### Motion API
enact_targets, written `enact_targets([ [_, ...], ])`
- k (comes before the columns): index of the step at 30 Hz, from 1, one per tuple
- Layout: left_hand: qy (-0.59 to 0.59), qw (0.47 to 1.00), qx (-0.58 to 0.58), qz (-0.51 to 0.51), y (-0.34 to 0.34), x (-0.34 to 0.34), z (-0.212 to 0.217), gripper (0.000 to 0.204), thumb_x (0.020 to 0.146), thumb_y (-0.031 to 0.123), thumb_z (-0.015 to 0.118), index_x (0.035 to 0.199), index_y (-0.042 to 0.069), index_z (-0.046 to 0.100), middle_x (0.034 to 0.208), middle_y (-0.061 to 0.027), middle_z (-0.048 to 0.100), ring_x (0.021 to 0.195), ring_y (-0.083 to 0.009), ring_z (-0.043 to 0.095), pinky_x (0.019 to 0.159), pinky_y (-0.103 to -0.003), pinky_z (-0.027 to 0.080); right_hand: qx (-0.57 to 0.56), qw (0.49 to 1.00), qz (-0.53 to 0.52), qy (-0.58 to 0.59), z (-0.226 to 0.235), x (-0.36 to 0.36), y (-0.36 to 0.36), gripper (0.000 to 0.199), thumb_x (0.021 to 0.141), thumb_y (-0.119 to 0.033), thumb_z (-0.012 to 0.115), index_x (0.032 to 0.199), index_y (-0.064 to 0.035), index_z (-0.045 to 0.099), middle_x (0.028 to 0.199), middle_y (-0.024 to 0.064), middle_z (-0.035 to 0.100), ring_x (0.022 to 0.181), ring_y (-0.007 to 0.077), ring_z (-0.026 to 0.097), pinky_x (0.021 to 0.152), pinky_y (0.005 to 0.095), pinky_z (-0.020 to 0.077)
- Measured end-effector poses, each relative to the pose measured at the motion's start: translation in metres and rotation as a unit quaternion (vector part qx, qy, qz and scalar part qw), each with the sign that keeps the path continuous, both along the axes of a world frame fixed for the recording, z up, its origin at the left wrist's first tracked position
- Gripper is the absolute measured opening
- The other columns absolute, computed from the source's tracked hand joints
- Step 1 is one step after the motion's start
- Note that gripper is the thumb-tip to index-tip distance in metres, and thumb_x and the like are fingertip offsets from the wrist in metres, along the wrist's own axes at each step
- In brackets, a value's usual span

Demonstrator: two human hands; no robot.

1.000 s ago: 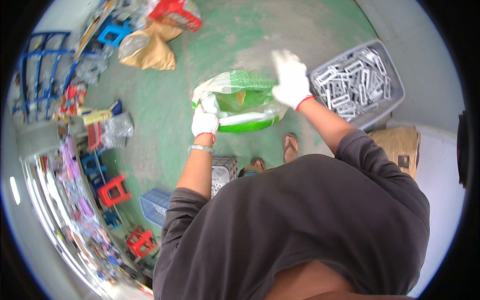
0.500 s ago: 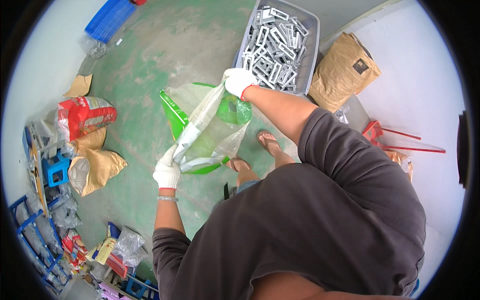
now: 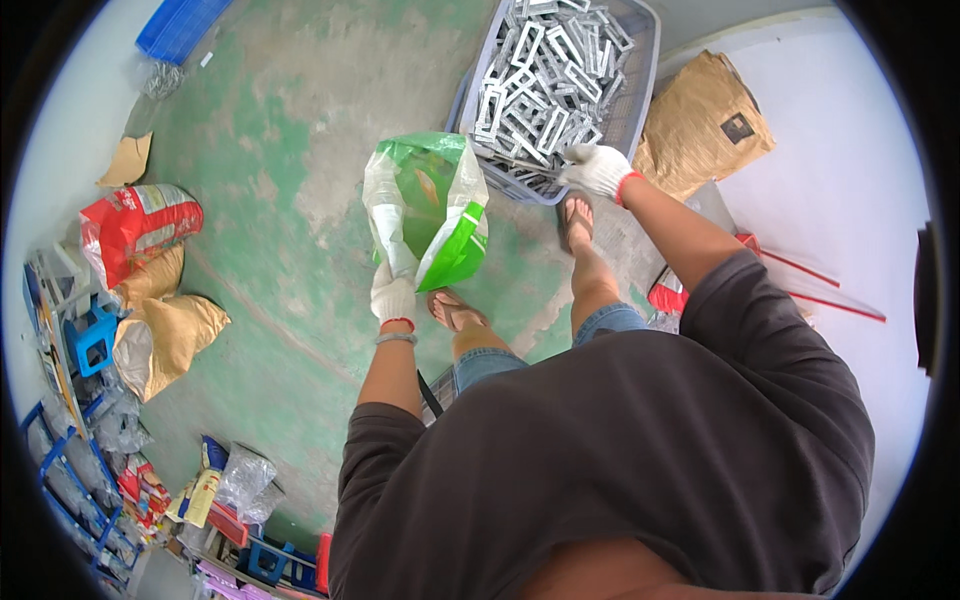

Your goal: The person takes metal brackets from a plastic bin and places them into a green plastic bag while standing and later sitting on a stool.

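My left hand (image 3: pixel 393 296), in a white glove with a red cuff, grips the lower edge of a green and clear plastic bag (image 3: pixel 428 205), which hangs open above the green floor. My right hand (image 3: pixel 597 169), gloved the same way, rests on the near rim of a grey plastic crate (image 3: pixel 640 95) and touches the grey metal frame parts (image 3: pixel 545 85) heaped inside it. Whether it holds one of the parts I cannot tell. My two feet in sandals stand just below the bag and the crate.
A brown paper sack (image 3: pixel 705 125) lies right of the crate. At the left lie a red and white sack (image 3: pixel 135 225), brown sacks (image 3: pixel 170 335), a blue stool (image 3: pixel 92 338) and blue racks. A blue crate (image 3: pixel 180 25) sits at the top left. Red rods (image 3: pixel 820 290) lie at the right.
My right hand has let go of the bag's top and moved to the crate's rim. The bag now hangs from my left hand alone. The view has swung toward the crate.
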State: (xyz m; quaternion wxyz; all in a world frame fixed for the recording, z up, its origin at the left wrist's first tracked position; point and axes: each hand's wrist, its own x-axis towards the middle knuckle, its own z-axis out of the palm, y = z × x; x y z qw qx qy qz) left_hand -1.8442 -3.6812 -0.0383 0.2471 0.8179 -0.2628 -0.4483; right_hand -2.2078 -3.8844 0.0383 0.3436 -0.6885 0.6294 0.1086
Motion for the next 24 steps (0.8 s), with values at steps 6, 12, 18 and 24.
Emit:
enact_targets([
  [6,0.041,0.988,0.012,0.147,0.002,-0.095,-0.028,0.051,0.079,0.004,0.059,0.130,0.002,0.057,0.117,-0.0124,0.066,0.099,-0.0223,0.063,0.085,-0.031,0.049,-0.037,0.993,0.040,-0.107,-0.045,-0.082,-0.039,0.042,0.080,-0.035,0.068,0.115,-0.0119,0.069,0.114,0.0157,0.068,0.106,0.0299,0.066,0.092,0.0338,0.0502],
  [12,0.007,0.927,-0.064,0.370,0.019,-0.168,-0.044,0.063,0.083,-0.001,0.061,0.143,0.002,0.044,0.121,-0.0138,0.065,0.106,-0.0231,0.062,0.094,-0.031,0.047,-0.065,0.968,0.241,-0.007,-0.043,-0.079,-0.107,0.039,0.081,-0.022,0.060,0.119,-0.0134,0.065,0.114,0.0159,0.067,0.104,0.0342,0.064,0.088,0.0405,0.0523],
  [18,-0.174,0.939,0.034,0.294,0.016,-0.181,-0.033,0.049,0.089,0.014,0.065,0.135,0.000,0.052,0.125,-0.0183,0.063,0.106,-0.0295,0.064,0.094,-0.035,0.048,-0.206,0.912,0.346,-0.083,-0.075,-0.016,-0.145,0.050,0.080,-0.007,0.054,0.130,-0.0131,0.054,0.129,0.0114,0.057,0.110,0.0315,0.061,0.087,0.0412,0.0535],
  [24,-0.137,0.990,-0.006,0.027,-0.025,-0.263,-0.044,0.053,0.090,0.028,0.060,0.134,0.000,0.050,0.118,-0.0248,0.061,0.106,-0.0420,0.060,0.091,-0.046,0.047,-0.337,0.829,0.447,-0.011,-0.137,0.051,-0.166,0.064,0.073,-0.005,0.061,0.136,-0.0084,0.047,0.139,0.0139,0.048,0.130,0.0302,0.047,0.100,0.0394,0.0459],
])
